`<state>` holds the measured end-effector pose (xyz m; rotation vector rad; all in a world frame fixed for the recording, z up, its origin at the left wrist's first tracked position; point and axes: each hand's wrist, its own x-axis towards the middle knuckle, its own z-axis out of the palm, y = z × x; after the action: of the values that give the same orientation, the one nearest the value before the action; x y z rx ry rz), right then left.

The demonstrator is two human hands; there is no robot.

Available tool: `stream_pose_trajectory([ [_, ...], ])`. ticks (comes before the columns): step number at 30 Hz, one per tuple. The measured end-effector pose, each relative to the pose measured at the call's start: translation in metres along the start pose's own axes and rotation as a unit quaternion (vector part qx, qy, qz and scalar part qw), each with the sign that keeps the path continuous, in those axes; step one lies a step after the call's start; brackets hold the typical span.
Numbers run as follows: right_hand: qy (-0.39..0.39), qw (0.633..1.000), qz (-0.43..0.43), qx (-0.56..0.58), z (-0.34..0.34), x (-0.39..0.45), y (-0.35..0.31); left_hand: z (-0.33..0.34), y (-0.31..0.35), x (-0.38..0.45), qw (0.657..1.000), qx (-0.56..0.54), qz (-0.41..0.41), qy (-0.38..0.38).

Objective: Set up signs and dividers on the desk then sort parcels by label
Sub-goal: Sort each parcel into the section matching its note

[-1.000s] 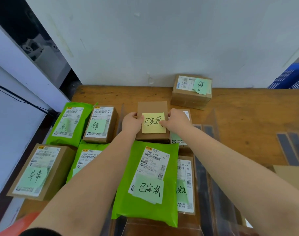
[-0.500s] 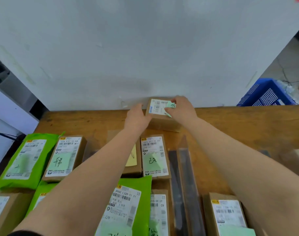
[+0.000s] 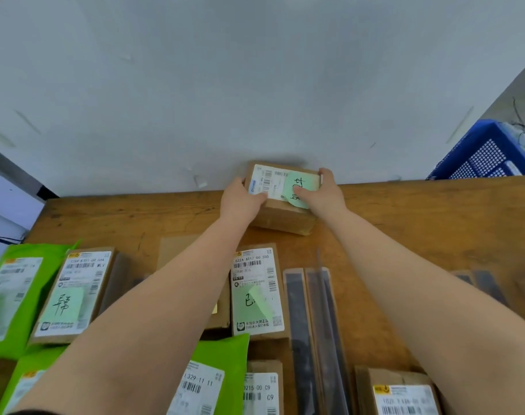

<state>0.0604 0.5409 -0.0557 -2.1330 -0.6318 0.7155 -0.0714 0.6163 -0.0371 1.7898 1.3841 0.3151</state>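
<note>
Parcel in hand: brown cardboard box (image 3: pixel 280 215) at the far edge of the desk (image 3: pixel 419 223), against the white wall (image 3: pixel 255 85); white shipping label (image 3: pixel 265 182) and a green sticky note (image 3: pixel 300 190) with handwriting on its top face.
Long axis: runs left to right, roughly along the wall, slightly skewed.
Left hand (image 3: pixel 240 199): grips the box's left end, thumb laid over the label, fingers wrapped round the side.
Right hand (image 3: pixel 324 193): grips the right end, thumb pressed on the sticky note, fingers curled over the far right corner.
Key relation: box sits between the 2 hands, 1 at each short end; both equally near, arms at full reach. Any lift likely comes back toward the body.
Step, as judged: picking up this parcel to sort it by its note.
Nearer parcels: brown box with label 632A (image 3: pixel 259 292) just beside the left forearm; brown box with handwritten note (image 3: pixel 72 298) to the left; green mailer (image 3: pixel 12 295) at far left; green mailer (image 3: pixel 216 381) under the left arm.
Dividers: 2 dark strips in clear sleeves (image 3: pixel 312 324) lying flat, running front to back, right of the 632A box.
Right foreground: brown box (image 3: pixel 401 393), partly cut off.
Beyond desk: blue plastic crate (image 3: pixel 485 154) at far right.
</note>
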Motion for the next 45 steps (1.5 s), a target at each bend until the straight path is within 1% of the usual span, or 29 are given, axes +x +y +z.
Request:
stream_pose_trajectory([
  [6,0.031,0.996,-0.032,0.082,-0.026,-0.038,-0.024,-0.033,0.017,-0.036,0.993,-0.087,0.071,0.03],
  [12,0.091,0.98,-0.102,0.144,-0.075,-0.109,-0.067,-0.073,0.052,-0.097,0.966,-0.189,0.158,0.078],
  [14,0.106,0.974,-0.116,0.163,-0.094,-0.138,-0.072,-0.081,0.06,-0.121,0.956,-0.22,0.179,0.074],
  [17,0.12,0.969,-0.121,0.18,-0.124,-0.18,-0.065,-0.082,0.066,-0.156,0.943,-0.268,0.194,0.046],
  [22,0.074,0.969,-0.086,0.221,-0.166,-0.24,-0.027,-0.067,0.079,-0.217,0.924,-0.329,0.192,-0.038],
  [24,0.064,0.968,-0.076,0.228,-0.178,-0.258,-0.01,-0.058,0.081,-0.239,0.92,-0.339,0.192,-0.053],
  [29,0.023,0.971,-0.063,0.231,-0.207,-0.288,0.026,-0.037,0.084,-0.283,0.922,-0.341,0.182,-0.035],
  [34,-0.051,0.976,-0.052,0.206,-0.247,-0.305,0.054,-0.012,0.1,-0.328,0.925,-0.338,0.173,-0.004],
  [37,-0.104,0.98,-0.036,0.167,-0.271,-0.312,0.069,0.007,0.109,-0.348,0.924,-0.342,0.169,0.024],
  [39,-0.125,0.979,-0.034,0.155,-0.284,-0.317,0.079,0.019,0.115,-0.361,0.923,-0.343,0.171,0.036],
  [42,-0.123,0.978,-0.047,0.162,-0.295,-0.325,0.089,0.036,0.123,-0.379,0.926,-0.344,0.154,0.025],
  [44,-0.111,0.977,-0.057,0.171,-0.299,-0.332,0.092,0.045,0.126,-0.389,0.921,-0.366,0.134,0.004],
  [45,-0.108,0.977,-0.06,0.174,-0.3,-0.334,0.093,0.049,0.126,-0.392,0.915,-0.379,0.136,-0.011],
])
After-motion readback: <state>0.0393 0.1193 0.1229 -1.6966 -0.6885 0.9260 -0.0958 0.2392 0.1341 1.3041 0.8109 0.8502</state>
